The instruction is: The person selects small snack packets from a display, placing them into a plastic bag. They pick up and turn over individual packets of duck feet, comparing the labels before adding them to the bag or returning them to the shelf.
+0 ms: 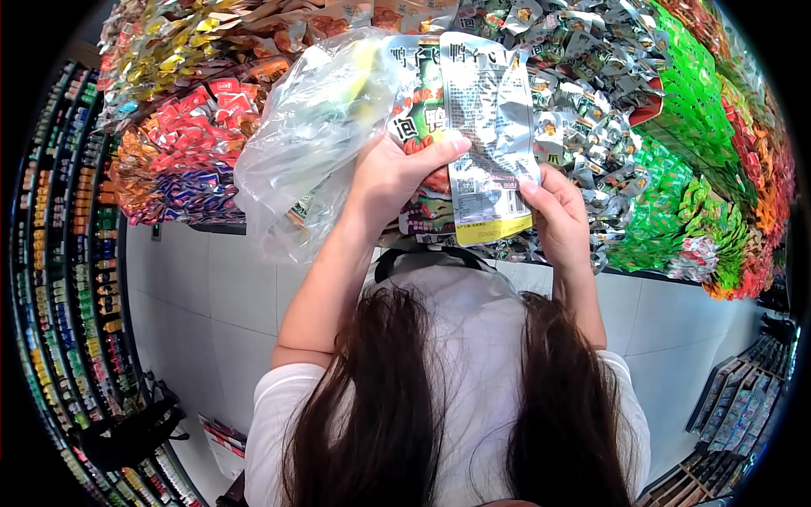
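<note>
In front of my chest, my left hand grips a dark snack packet with green and red print, its thumb across the front and onto the neighbouring silver packet. A clear plastic bag hangs by the left hand and wrist; how it is held is hidden. My right hand pinches the lower right edge of the silver snack packet, which has a printed label and a yellow bottom strip. The two packets are upright side by side, overlapping at the middle, above the heaped display.
Heaps of silver-wrapped snacks lie behind the hands. Red packets are at left and green packets at right. Curved shelves of goods stand far left, a rack lower right. Pale tiled floor shows below.
</note>
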`<action>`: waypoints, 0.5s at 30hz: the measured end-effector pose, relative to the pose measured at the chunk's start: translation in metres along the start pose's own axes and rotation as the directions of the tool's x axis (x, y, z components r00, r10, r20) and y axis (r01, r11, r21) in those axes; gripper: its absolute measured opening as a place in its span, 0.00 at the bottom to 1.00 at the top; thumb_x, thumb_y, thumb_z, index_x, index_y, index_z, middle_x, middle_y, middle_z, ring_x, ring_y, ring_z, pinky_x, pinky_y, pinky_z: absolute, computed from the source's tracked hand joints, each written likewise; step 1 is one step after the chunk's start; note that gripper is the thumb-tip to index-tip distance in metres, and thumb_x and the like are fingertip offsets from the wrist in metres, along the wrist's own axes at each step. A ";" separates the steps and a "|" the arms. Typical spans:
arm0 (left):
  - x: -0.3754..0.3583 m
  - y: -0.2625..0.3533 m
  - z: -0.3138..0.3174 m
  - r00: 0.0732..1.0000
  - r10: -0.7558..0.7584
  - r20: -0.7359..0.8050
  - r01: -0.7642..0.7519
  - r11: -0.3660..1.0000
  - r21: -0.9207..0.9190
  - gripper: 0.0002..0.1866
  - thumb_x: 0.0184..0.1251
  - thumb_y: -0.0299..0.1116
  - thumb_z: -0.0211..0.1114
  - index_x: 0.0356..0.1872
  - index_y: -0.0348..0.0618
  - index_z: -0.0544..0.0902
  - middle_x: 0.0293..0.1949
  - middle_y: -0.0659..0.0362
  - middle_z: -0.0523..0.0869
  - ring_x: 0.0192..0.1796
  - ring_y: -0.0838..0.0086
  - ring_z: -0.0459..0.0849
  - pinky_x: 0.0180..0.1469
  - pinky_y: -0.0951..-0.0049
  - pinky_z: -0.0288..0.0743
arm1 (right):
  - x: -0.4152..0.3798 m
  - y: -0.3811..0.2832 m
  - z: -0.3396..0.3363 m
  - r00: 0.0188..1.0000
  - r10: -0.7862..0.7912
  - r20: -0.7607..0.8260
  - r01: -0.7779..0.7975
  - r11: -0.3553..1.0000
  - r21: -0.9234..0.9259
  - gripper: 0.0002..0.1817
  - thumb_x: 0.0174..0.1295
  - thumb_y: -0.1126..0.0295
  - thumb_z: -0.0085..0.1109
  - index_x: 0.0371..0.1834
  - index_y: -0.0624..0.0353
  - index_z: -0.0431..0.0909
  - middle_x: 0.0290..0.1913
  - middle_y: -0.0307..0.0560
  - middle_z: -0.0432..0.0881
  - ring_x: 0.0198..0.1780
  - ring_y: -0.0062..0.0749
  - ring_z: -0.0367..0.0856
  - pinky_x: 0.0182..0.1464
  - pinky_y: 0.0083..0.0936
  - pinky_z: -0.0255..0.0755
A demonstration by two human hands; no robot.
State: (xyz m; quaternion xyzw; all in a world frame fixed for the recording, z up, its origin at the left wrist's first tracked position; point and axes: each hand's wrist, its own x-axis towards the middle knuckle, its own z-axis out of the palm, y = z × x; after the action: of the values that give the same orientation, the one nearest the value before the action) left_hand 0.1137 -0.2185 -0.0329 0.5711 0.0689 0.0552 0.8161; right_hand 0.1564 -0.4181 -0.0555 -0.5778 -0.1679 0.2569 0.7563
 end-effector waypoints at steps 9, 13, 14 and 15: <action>0.000 0.005 0.002 0.999 -0.037 -0.022 0.037 0.999 0.025 0.13 0.52 0.27 0.66 0.40 0.37 0.77 0.29 0.61 0.81 0.25 0.82 0.79 0.27 0.83 0.74 | 0.000 0.003 -0.003 0.996 0.037 -0.079 -0.032 0.997 0.064 0.13 0.65 0.69 0.44 0.42 0.69 0.73 0.38 0.41 0.78 0.40 0.16 0.73 0.43 0.14 0.64; -0.002 0.008 0.004 0.999 -0.048 -0.004 0.047 0.999 -0.021 0.13 0.52 0.27 0.66 0.40 0.38 0.77 0.29 0.62 0.81 0.25 0.82 0.79 0.27 0.83 0.74 | 0.000 0.002 -0.004 0.997 0.015 -0.070 -0.011 0.998 0.060 0.15 0.65 0.67 0.43 0.42 0.69 0.73 0.39 0.43 0.78 0.40 0.19 0.73 0.45 0.16 0.65; -0.002 0.008 0.004 0.999 -0.047 -0.003 0.047 0.999 -0.021 0.13 0.52 0.27 0.66 0.40 0.38 0.77 0.29 0.62 0.81 0.25 0.82 0.79 0.27 0.83 0.74 | 0.001 0.002 -0.004 0.998 0.013 -0.064 -0.008 0.998 0.066 0.15 0.66 0.67 0.42 0.43 0.69 0.73 0.39 0.44 0.78 0.41 0.21 0.74 0.46 0.17 0.65; -0.002 0.007 0.004 0.999 -0.034 -0.002 0.034 0.999 -0.021 0.13 0.52 0.27 0.66 0.40 0.38 0.77 0.29 0.62 0.81 0.25 0.82 0.79 0.27 0.83 0.74 | 0.001 0.001 -0.005 0.998 0.010 -0.057 -0.006 0.997 0.073 0.16 0.66 0.66 0.41 0.43 0.69 0.73 0.40 0.45 0.78 0.41 0.22 0.74 0.46 0.18 0.65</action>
State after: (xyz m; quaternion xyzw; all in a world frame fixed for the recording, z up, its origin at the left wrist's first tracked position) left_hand 0.1124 -0.2204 -0.0247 0.5612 0.0790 0.0428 0.8228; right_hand 0.1593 -0.4213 -0.0582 -0.5576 -0.1342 0.2493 0.7804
